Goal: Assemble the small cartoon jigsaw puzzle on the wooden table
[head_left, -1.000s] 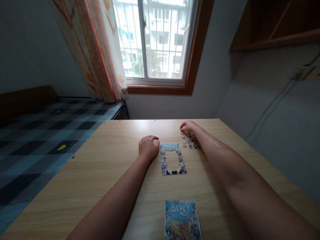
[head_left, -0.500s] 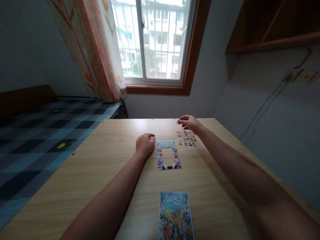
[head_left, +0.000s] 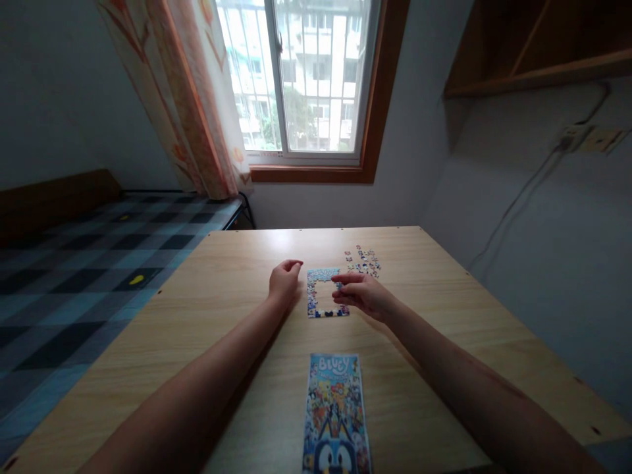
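Note:
A puzzle frame [head_left: 311, 297] of joined pieces lies flat on the wooden table, with an unfilled middle. Over its right side is my right hand [head_left: 363, 293], thumb and fingers bent toward each other; whatever they may hold is too small to make out. My left hand [head_left: 285, 279] rests on the table just left of the frame, its fingers curled together. Several loose puzzle pieces [head_left: 365, 258] lie behind my right hand. Nearer to me is a colourful Bluey picture sheet [head_left: 336, 411].
The wooden table [head_left: 237, 316] reaches back toward a window [head_left: 320, 85]. At left stands a bed with a checked cover [head_left: 99, 257]. A curtain [head_left: 182, 99] hangs beside the window, and a shelf [head_left: 543, 76] is on the right wall.
My right hand has come from beyond the loose pieces, with a small piece in its fingers, back to the puzzle frame. The view has shifted, showing more of the picture sheet.

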A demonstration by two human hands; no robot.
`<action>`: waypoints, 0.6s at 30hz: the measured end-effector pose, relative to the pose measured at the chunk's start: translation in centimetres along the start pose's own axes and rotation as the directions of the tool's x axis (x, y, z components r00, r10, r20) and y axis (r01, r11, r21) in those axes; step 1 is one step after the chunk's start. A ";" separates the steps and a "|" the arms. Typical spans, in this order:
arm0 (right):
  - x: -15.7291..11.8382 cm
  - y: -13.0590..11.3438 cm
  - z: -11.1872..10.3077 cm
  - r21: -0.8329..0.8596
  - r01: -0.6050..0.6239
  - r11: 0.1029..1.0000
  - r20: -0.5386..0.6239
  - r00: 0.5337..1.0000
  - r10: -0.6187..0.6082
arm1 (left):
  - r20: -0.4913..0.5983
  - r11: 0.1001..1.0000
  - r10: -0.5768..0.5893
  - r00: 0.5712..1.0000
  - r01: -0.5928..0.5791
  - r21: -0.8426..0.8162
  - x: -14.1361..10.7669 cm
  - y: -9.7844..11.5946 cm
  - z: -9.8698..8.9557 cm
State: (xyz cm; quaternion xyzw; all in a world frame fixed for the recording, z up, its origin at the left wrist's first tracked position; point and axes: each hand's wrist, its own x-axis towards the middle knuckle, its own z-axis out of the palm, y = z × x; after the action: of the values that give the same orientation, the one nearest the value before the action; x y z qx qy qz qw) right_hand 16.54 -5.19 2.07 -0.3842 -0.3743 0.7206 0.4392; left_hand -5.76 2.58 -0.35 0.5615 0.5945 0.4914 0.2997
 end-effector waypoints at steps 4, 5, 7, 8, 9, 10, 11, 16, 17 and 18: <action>0.1 1.0 0.2 -0.045 0.104 0.994 -0.006 0.994 -0.105 | 0.102 0.992 0.105 0.989 -0.097 -0.077 -2.7 -0.3 -0.7; 0.2 1.1 0.2 -0.044 0.137 0.990 -0.004 0.991 -0.137 | 0.104 0.991 0.121 0.987 -0.113 -0.073 -3.2 -0.3 -1.0; 0.2 1.5 0.3 -0.042 0.205 0.978 -0.019 0.978 -0.206 | 0.099 0.986 0.165 0.981 -0.162 -0.042 -3.9 -0.1 -1.4; 0.2 1.7 0.4 -0.046 0.240 0.970 -0.037 0.970 -0.242 | 0.096 0.977 0.213 0.972 -0.212 -0.014 -4.3 0.1 -1.6; 0.2 1.9 0.4 -0.052 0.275 0.960 -0.054 0.959 -0.277 | 0.096 0.958 0.283 0.954 -0.286 0.019 -4.6 0.4 -1.7; 0.2 2.1 0.5 -0.057 0.305 0.951 -0.067 0.949 -0.308 | 0.102 0.924 0.372 0.923 -0.378 0.055 -4.9 0.8 -1.7; 0.2 2.3 0.6 -0.058 0.327 0.943 -0.075 0.941 -0.331 | 0.114 0.876 0.465 0.878 -0.474 0.083 -5.2 1.1 -1.8; 0.1 3.0 0.8 -0.006 0.333 0.943 -0.100 0.938 -0.332 | 0.185 0.633 0.748 0.638 -0.769 0.093 -6.4 2.3 -2.0; 0.1 3.0 0.7 0.004 0.327 0.945 -0.114 0.939 -0.325 | 0.193 0.602 0.770 0.608 -0.793 0.092 -6.5 2.4 -2.1; 0.1 3.0 0.7 0.009 0.323 0.946 -0.130 0.939 -0.319 | 0.199 0.579 0.787 0.584 -0.810 0.091 -6.6 2.4 -2.1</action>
State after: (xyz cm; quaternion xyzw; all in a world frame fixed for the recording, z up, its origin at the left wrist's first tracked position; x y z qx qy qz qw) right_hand 14.84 -6.27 -0.29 -0.3563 -0.3924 0.6191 0.5794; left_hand -5.49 -4.53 1.32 0.8248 0.2955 0.4807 0.0362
